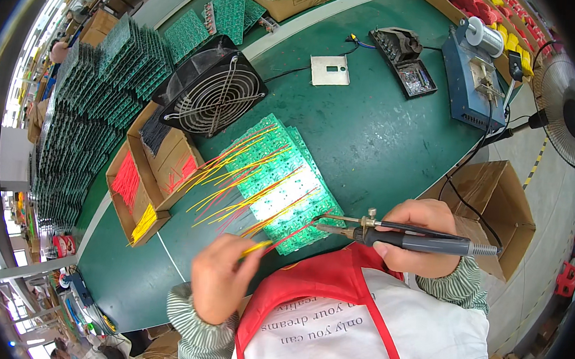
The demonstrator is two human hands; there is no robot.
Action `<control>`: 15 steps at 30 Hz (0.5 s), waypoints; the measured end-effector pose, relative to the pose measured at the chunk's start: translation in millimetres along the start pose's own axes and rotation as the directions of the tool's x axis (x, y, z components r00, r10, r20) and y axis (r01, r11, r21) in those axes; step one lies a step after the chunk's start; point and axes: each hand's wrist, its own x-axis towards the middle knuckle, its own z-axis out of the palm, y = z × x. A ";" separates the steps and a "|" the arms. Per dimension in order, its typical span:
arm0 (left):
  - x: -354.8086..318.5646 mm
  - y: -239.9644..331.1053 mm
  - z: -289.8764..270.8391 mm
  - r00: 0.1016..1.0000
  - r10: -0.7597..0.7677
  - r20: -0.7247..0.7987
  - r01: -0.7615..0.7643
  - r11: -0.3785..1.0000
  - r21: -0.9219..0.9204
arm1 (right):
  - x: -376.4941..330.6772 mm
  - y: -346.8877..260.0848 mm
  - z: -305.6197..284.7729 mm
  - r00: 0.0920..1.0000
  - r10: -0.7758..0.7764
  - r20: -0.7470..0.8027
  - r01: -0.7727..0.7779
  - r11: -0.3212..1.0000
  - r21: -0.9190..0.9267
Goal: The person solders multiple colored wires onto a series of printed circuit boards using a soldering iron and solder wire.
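Observation:
A panel of green circuit boards [285, 191] lies on the green table in front of me, with several yellow and red wires [234, 176] fanning off its left side. My right hand [423, 234] grips a dark soldering iron [403, 239], its tip pointing left over the panel's near edge. My left hand [222, 276] pinches a short yellow wire [257, 247] just below the panel. A red wire end lies between the iron's tip and that hand.
A black fan [211, 94] stands behind the panel. Cardboard boxes [146, 183] of red, yellow and black wires sit at left, beside racks of green boards [99, 106]. A blue soldering station [471, 72], an iron stand [403, 57] and a metal plate [329, 70] lie far right.

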 end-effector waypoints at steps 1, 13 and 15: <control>-1.7 -0.1 6.3 0.998 0.051 0.043 -0.049 0.998 -0.049 | 0.6 -2.9 1.7 0.999 0.018 0.037 -0.018 1.000 -0.005; -1.0 -15.2 22.7 0.986 0.005 0.164 0.032 0.975 -0.222 | -0.8 -7.5 25.0 0.987 0.114 0.116 -0.121 0.991 0.056; -0.6 -16.7 22.5 0.983 0.002 0.182 0.038 0.976 -0.213 | 0.5 -7.2 26.5 0.986 0.113 0.119 -0.122 0.990 0.069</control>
